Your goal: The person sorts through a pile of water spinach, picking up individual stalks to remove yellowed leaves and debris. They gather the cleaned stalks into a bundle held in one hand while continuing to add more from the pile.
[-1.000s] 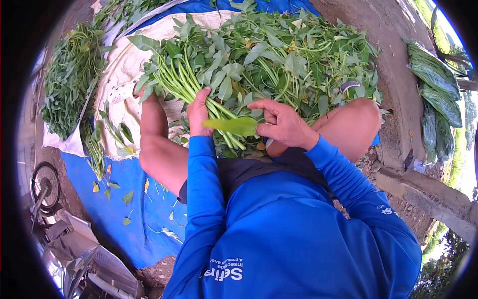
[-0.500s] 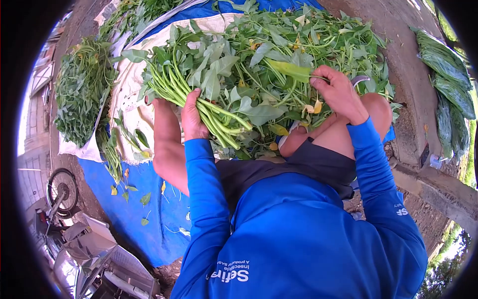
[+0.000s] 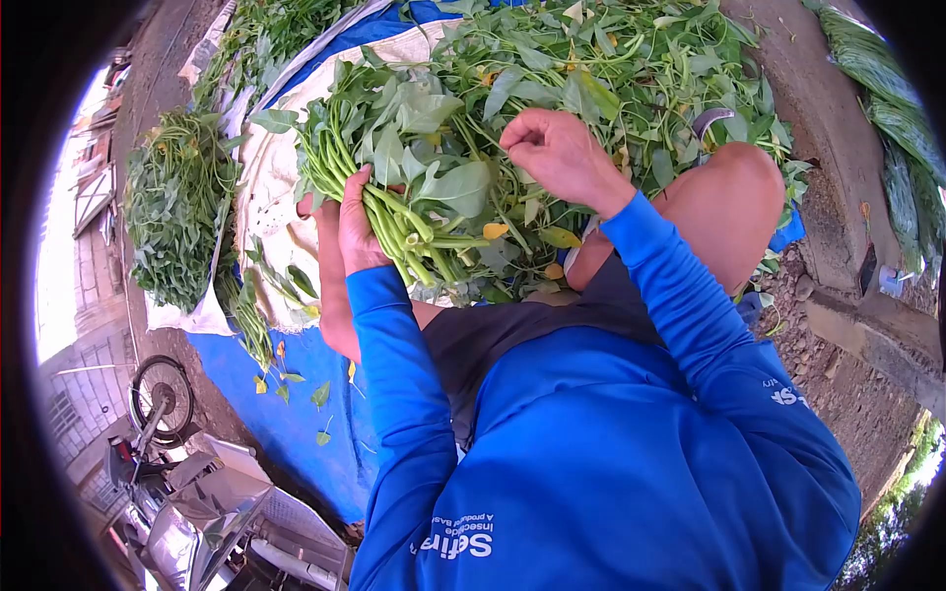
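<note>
My left hand (image 3: 361, 225) is closed around a bunch of water spinach (image 3: 402, 219), its thick green stems pointing toward me and its leaves fanning away. Just to the right of the bunch, my right hand (image 3: 562, 158) hovers with curled fingers. Its fingertips are partly hidden, and nothing shows clearly between them. Under and beyond both hands spreads a large heap of loose water spinach (image 3: 670, 74). A light green leaf (image 3: 598, 96) lies on that heap above my right hand. A curved blade (image 3: 711, 120) sticks out of the greens near my right knee.
Another pile of greens (image 3: 177, 212) sits at the left on pale sacking (image 3: 266, 197). A blue tarp (image 3: 276, 404) with scattered leaves lies beneath. At lower left stands a motorbike (image 3: 197, 512). Plastic-wrapped green bundles (image 3: 892, 94) lie on the far right beside a concrete ledge (image 3: 877, 345).
My right hand has let go of the light green leaf and moved left toward the bunch. The left hand still grips the bunch. The camera view has shifted slightly.
</note>
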